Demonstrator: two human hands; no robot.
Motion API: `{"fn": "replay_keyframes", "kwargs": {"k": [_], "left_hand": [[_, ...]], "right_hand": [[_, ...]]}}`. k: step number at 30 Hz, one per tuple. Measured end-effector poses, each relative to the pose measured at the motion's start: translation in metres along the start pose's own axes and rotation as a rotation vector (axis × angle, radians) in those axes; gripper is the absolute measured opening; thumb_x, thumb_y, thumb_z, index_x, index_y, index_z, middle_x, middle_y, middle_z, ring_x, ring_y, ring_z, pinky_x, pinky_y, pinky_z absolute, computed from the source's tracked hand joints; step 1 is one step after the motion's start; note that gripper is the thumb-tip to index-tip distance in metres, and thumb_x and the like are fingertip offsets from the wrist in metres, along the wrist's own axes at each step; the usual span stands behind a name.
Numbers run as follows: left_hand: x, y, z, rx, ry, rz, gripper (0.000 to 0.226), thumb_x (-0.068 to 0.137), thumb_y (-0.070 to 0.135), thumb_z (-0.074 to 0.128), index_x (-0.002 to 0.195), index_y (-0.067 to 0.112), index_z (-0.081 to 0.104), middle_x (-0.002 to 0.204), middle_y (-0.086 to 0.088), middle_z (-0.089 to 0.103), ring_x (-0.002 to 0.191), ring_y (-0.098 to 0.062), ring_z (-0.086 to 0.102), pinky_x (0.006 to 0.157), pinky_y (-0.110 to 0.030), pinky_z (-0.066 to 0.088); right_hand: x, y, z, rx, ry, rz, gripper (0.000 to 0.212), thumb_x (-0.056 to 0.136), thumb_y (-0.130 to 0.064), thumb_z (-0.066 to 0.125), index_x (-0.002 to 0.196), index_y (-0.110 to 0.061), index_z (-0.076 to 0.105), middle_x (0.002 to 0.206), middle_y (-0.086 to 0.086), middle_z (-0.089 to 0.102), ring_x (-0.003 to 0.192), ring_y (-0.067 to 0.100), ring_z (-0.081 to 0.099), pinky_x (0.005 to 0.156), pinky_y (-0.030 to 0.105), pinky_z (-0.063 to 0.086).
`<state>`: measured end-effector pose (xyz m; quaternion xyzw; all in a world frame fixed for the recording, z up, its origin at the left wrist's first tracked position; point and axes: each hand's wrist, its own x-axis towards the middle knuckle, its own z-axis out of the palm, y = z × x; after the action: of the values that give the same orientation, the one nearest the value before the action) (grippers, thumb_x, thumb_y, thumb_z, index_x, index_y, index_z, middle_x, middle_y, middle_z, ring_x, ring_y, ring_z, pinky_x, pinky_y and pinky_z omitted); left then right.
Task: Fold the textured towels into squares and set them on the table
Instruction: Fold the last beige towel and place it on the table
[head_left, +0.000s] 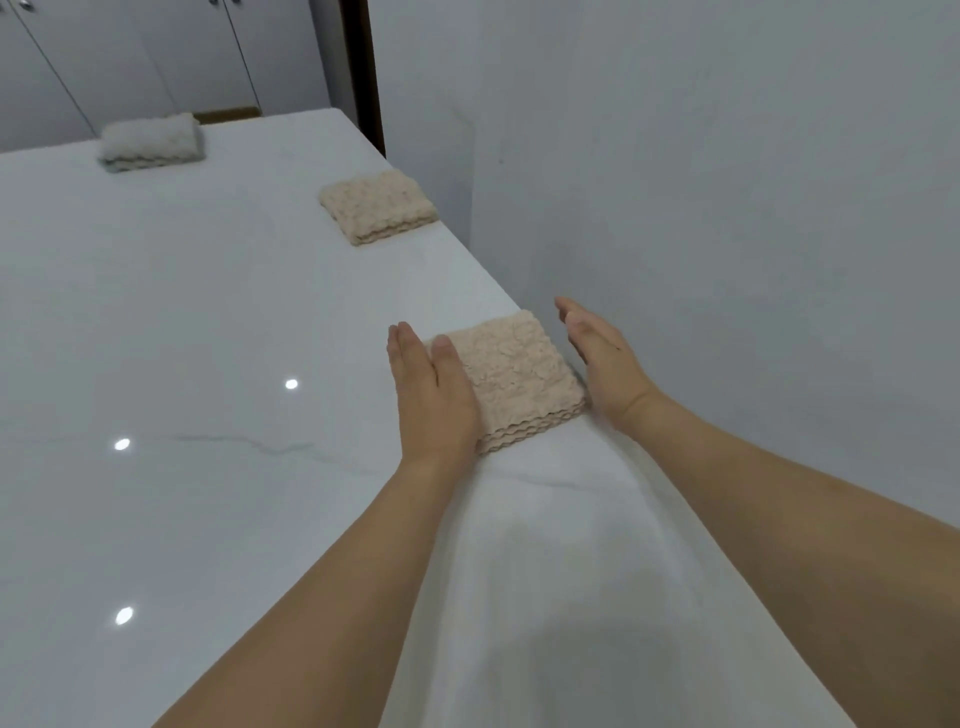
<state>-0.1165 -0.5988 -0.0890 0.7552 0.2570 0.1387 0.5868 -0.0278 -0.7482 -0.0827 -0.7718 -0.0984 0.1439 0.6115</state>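
A pink textured towel (514, 371), folded into a layered square, lies at the right edge of the white table (208, 338). My left hand (431, 389) lies flat against its left side, thumb resting on top. My right hand (602, 364) stands flat and on edge beside the towel's right side, fingers straight. Neither hand grips anything. A beige folded towel (378, 206) lies farther back along the same edge. A white folded towel (150, 141) sits near the far end of the table.
A grey wall (727, 208) runs close along the table's right edge. White cabinet doors (130, 52) and a dark door frame (363, 67) stand beyond the far end. Ceiling lights reflect in the glossy marble-patterned tabletop.
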Motion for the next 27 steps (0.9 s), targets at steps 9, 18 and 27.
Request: {"fn": "replay_keyframes", "kwargs": {"k": [9, 18, 27], "left_hand": [[0.004, 0.003, 0.021, -0.075, 0.047, 0.009, 0.056, 0.107, 0.041, 0.023, 0.158, 0.024, 0.008, 0.165, 0.014, 0.004, 0.149, 0.001, 0.003, 0.122, -0.024, 0.003], [0.018, -0.015, 0.002, 0.343, -0.057, 0.188, 0.057, 0.107, 0.036, 0.022, 0.157, 0.009, 0.015, 0.166, -0.001, 0.008, 0.152, -0.013, -0.003, 0.124, -0.033, 0.000], [0.129, 0.003, -0.054, 0.257, -0.580, 0.288, 0.044, 0.102, 0.047, 0.037, 0.140, 0.030, 0.053, 0.147, 0.016, 0.048, 0.137, 0.004, 0.038, 0.122, -0.033, 0.023]], "right_hand": [[0.012, 0.015, 0.013, 0.105, -0.045, -0.051, 0.062, 0.089, -0.043, 0.045, 0.143, -0.014, 0.044, 0.148, -0.005, 0.045, 0.135, 0.003, 0.040, 0.118, 0.033, 0.027], [-0.011, 0.018, 0.018, -0.138, 0.307, -0.099, 0.050, 0.104, -0.036, 0.030, 0.150, -0.015, 0.032, 0.158, -0.004, 0.026, 0.145, 0.004, 0.020, 0.119, 0.020, 0.012], [-0.054, 0.004, 0.109, 0.154, 0.946, 0.081, 0.054, 0.105, -0.032, 0.026, 0.155, -0.015, 0.013, 0.162, -0.006, 0.010, 0.146, 0.001, 0.005, 0.117, 0.019, 0.006]]}}
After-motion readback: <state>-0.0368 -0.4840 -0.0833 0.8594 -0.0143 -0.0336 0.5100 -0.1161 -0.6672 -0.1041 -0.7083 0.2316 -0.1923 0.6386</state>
